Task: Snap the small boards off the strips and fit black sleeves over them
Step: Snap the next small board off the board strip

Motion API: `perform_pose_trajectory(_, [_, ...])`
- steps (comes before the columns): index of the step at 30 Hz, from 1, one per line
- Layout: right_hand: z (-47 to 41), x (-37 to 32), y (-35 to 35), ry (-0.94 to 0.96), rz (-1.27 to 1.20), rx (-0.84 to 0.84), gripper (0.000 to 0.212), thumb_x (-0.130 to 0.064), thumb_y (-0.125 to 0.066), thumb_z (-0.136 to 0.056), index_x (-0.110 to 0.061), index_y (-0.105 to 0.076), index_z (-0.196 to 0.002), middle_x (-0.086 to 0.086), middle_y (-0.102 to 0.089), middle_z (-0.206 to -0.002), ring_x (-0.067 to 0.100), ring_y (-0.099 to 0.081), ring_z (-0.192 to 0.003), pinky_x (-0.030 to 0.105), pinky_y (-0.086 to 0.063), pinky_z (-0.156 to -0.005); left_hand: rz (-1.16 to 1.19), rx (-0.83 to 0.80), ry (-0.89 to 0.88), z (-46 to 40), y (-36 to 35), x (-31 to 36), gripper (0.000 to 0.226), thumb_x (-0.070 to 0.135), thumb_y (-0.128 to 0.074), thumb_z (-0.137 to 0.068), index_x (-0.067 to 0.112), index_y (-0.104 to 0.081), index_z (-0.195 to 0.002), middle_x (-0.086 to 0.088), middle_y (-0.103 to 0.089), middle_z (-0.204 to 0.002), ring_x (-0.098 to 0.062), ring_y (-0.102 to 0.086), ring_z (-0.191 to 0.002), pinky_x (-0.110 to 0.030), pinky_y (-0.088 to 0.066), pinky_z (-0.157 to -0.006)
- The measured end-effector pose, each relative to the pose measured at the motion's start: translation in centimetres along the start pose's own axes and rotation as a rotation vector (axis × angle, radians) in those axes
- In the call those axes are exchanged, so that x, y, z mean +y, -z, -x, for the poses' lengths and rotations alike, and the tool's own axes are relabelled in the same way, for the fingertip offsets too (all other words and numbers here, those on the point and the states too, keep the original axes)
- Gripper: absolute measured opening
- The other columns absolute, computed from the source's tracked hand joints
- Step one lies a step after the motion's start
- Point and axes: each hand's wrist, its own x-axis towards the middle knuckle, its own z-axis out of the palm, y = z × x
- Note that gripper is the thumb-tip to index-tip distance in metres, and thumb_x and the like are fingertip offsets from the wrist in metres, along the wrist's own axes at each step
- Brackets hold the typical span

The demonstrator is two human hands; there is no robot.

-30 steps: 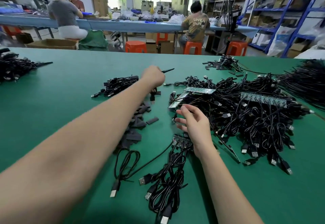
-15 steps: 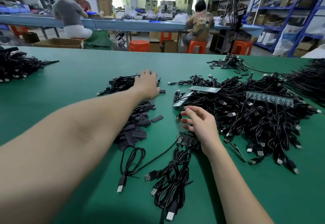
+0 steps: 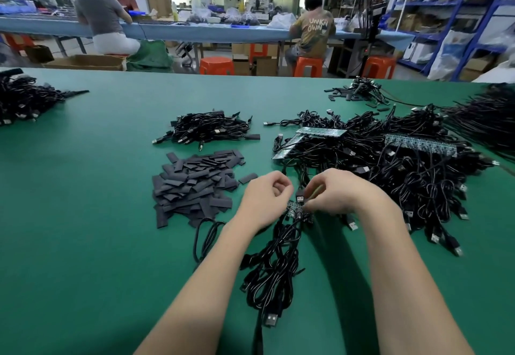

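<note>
**Ana:** Two hands meet near the middle of the green tabletop (image 3: 83, 243). The left hand (image 3: 264, 201) has its fingers curled, thumb against the forefinger; whether that grip pinches anything, I cannot tell. The right hand (image 3: 334, 195) is bent down over a short strip of small boards (image 3: 296, 212), fingertips on it.

**Ben:** Is the right grip grasping the strip?

**Ana:** It looks clenched on the strip's right end, though the fingers hide the contact. A black plug (image 3: 299, 197) stands just above the strip, between the two hands.

**Ben:** Where do the strip's cables go?

**Ana:** A bundle of black cables (image 3: 274, 271) runs from the strip toward six o'clock, between the forearms, ending in a USB plug (image 3: 271, 320).

**Ben:** And the sleeves?

**Ana:** A heap of flat black sleeves (image 3: 195, 184) lies at nine o'clock from the hands, near the left hand but apart from it. One loose sleeve (image 3: 248, 178) sits between heap and hand.

**Ben:** Anything else on the tabletop?

**Ana:** At eleven o'clock, beyond the sleeves, a small cable pile (image 3: 209, 128). From one to three o'clock, a big tangle of cables (image 3: 390, 176) with longer green board strips (image 3: 320, 132) lying on top. At ten o'clock, far left, another cable heap (image 3: 25, 101). Beyond the tabletop, people sit on orange stools (image 3: 216, 65) at a long blue bench (image 3: 195, 32).
</note>
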Motion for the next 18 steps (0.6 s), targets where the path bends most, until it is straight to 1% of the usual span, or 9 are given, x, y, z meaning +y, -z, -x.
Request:
perform_pose_trajectory(2, [0.2,-0.4,-0.1,0.007,0.034,-0.05,0.029,-0.031,-0.083,-0.076,-0.035,-0.072,-0.103,-0.006,-0.071,-0.101,0.012,-0.067,-0.09,0.029,-0.057,-0.083,-0.005,0.04,-0.02,0.3,0.0,-0.3,0.01,0.024,-0.061,-0.092,0.024,-0.07,-0.087,0.0,-0.07,-0.079,-0.014,-0.057,-0.066,-0.028,-0.052,-0.071])
perform_pose_trajectory(3, [0.2,-0.5,-0.3,0.012,0.042,-0.061,0.032,-0.031,-0.084,-0.074,-0.034,-0.072,-0.104,-0.009,-0.07,-0.097,0.01,-0.066,-0.087,0.027,-0.056,-0.08,-0.002,0.046,-0.029,0.4,0.0,-0.4,0.01,0.024,-0.061,-0.092,0.024,-0.07,-0.087,0.001,-0.07,-0.078,-0.012,-0.056,-0.065,-0.028,-0.052,-0.071])
perform_pose_trajectory(5, [0.0,-0.2,-0.4,0.032,0.004,-0.067,0.026,-0.029,-0.086,-0.073,-0.031,-0.072,-0.094,-0.014,-0.068,-0.085,0.006,-0.063,-0.076,0.026,-0.053,-0.073,-0.002,0.041,-0.054,0.6,0.0,-0.2,0.011,0.025,-0.06,-0.093,0.024,-0.069,-0.087,0.005,-0.068,-0.075,-0.004,-0.053,-0.062,-0.022,-0.05,-0.067])
perform_pose_trajectory(7, [-0.2,0.4,-0.5,0.055,-0.226,-0.068,0.02,-0.02,-0.087,-0.075,-0.023,-0.072,-0.089,-0.004,-0.07,-0.078,0.012,-0.063,-0.067,0.03,-0.055,-0.072,0.043,0.041,-0.046,0.6,0.2,0.1,0.013,0.029,-0.06,-0.096,0.024,-0.069,-0.088,0.011,-0.065,-0.071,0.002,-0.052,-0.06,-0.011,-0.041,-0.062])
perform_pose_trajectory(8, [-0.3,0.8,-0.7,0.069,-0.399,-0.068,0.02,-0.013,-0.086,-0.076,-0.018,-0.073,-0.09,0.0,-0.068,-0.074,0.014,-0.062,-0.065,0.031,-0.055,-0.069,0.119,0.028,-0.009,0.6,0.5,0.3,0.013,0.034,-0.061,-0.097,0.026,-0.069,-0.09,0.012,-0.064,-0.069,0.003,-0.052,-0.059,-0.01,-0.04,-0.061])
perform_pose_trajectory(10, [-0.4,1.2,-1.1,0.099,-0.706,-0.041,0.021,-0.004,-0.086,-0.076,-0.012,-0.074,-0.091,0.001,-0.065,-0.071,0.013,-0.062,-0.064,0.027,-0.056,-0.067,0.337,-0.057,0.109,0.6,1.4,0.5,0.019,0.046,-0.065,-0.094,0.027,-0.069,-0.095,0.007,-0.064,-0.072,-0.005,-0.055,-0.063,-0.018,-0.043,-0.064])
perform_pose_trajectory(12, [-0.3,1.0,-1.8,0.104,-0.936,-0.021,0.022,0.003,-0.084,-0.075,-0.008,-0.075,-0.093,0.005,-0.067,-0.076,0.015,-0.064,-0.069,0.026,-0.059,-0.07,0.528,-0.166,0.214,0.9,2.2,0.5,0.019,0.038,-0.072,-0.091,0.02,-0.071,-0.099,0.001,-0.069,-0.077,-0.01,-0.061,-0.065,-0.02,-0.049,-0.065])
perform_pose_trajectory(15, [-0.4,0.2,-2.9,0.042,-1.146,-0.029,0.023,0.001,-0.083,-0.075,-0.006,-0.074,-0.095,0.006,-0.073,-0.079,0.011,-0.068,-0.063,0.02,-0.057,-0.06,0.813,-0.19,0.337,1.2,2.6,0.5,0.016,0.013,-0.074,-0.09,0.005,-0.071,-0.103,-0.006,-0.074,-0.082,-0.011,-0.066,-0.063,-0.02,-0.054,-0.059])
perform_pose_trajectory(18, [-0.4,-0.1,-3.0,0.01,-1.211,-0.074,0.039,-0.013,-0.088,-0.064,-0.006,-0.075,-0.1,0.003,-0.074,-0.076,0.008,-0.066,-0.058,0.018,-0.054,-0.055,0.924,-0.177,0.428,1.1,3.0,0.7,0.023,0.014,-0.074,-0.088,0.002,-0.071,-0.107,-0.011,-0.073,-0.091,-0.016,-0.066,-0.068,-0.027,-0.052,-0.07])
